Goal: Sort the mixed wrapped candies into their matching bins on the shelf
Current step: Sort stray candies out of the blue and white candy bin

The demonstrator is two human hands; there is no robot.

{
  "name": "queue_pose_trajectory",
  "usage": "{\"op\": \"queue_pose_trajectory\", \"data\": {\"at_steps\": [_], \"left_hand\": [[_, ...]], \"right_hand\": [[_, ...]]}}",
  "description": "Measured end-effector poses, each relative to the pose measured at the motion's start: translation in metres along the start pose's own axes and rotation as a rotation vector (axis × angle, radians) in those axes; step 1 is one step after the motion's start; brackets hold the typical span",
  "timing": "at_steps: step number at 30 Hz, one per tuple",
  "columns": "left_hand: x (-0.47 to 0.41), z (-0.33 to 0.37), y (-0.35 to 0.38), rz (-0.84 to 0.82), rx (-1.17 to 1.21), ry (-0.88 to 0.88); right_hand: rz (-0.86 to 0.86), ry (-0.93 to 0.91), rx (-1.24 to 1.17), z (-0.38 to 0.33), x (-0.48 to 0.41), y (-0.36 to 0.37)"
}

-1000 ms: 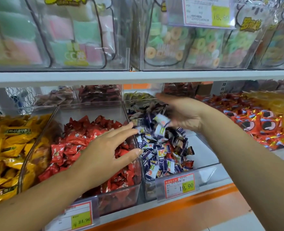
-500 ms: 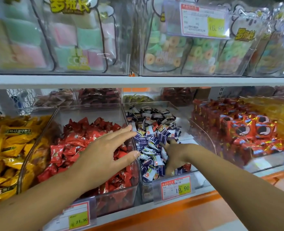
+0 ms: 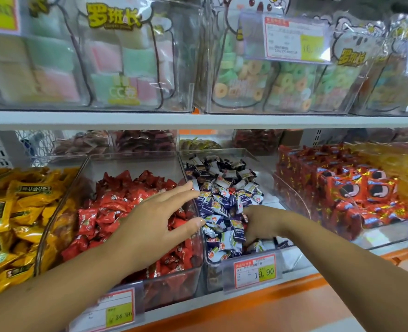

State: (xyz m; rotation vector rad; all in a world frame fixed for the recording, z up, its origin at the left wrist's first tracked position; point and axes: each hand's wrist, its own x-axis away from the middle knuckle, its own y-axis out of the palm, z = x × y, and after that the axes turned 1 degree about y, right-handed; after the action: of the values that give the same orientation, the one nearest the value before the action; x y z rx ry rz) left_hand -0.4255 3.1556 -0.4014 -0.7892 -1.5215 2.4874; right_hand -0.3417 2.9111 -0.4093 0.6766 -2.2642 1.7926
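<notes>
My left hand (image 3: 155,221) hovers with fingers spread over the clear bin (image 3: 174,283) of red wrapped candies (image 3: 116,200), its fingertips at the wall shared with the neighbouring bin. That bin (image 3: 291,257) holds blue-and-white wrapped candies (image 3: 224,188), with a few red ones showing low in the pile. My right hand (image 3: 260,224) is down in the front of this pile, fingers curled and buried among the wrappers. What they hold is hidden.
A bin of yellow packets (image 3: 11,212) stands at the left, and red packs with black-and-white faces (image 3: 356,188) at the right. Price tags (image 3: 255,271) hang on the bin fronts. The upper shelf (image 3: 198,121) carries clear boxes of pastel sweets. An orange shelf edge (image 3: 270,305) runs below.
My right hand came down from above the blue-and-white pile, where it held a bunch of candies, and dug into the front of the bin. My left hand stayed in place.
</notes>
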Motion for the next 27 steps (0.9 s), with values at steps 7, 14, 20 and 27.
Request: {"op": "queue_pose_trajectory", "data": {"at_steps": [7, 14, 20, 27], "left_hand": [[0.0, -0.002, 0.002, -0.001, -0.028, 0.0], [0.0, -0.003, 0.001, -0.005, -0.034, 0.0], [0.001, -0.006, 0.002, 0.005, -0.028, -0.001], [0.0, -0.004, 0.002, 0.013, -0.021, -0.006]], "right_hand": [[0.153, -0.109, -0.508, -0.011, 0.031, -0.052], [0.383, -0.329, -0.644, -0.063, -0.004, -0.058], [0.434, -0.308, -0.569, -0.036, -0.007, -0.078], [0.383, -0.246, -0.31, -0.014, 0.026, -0.074]]}}
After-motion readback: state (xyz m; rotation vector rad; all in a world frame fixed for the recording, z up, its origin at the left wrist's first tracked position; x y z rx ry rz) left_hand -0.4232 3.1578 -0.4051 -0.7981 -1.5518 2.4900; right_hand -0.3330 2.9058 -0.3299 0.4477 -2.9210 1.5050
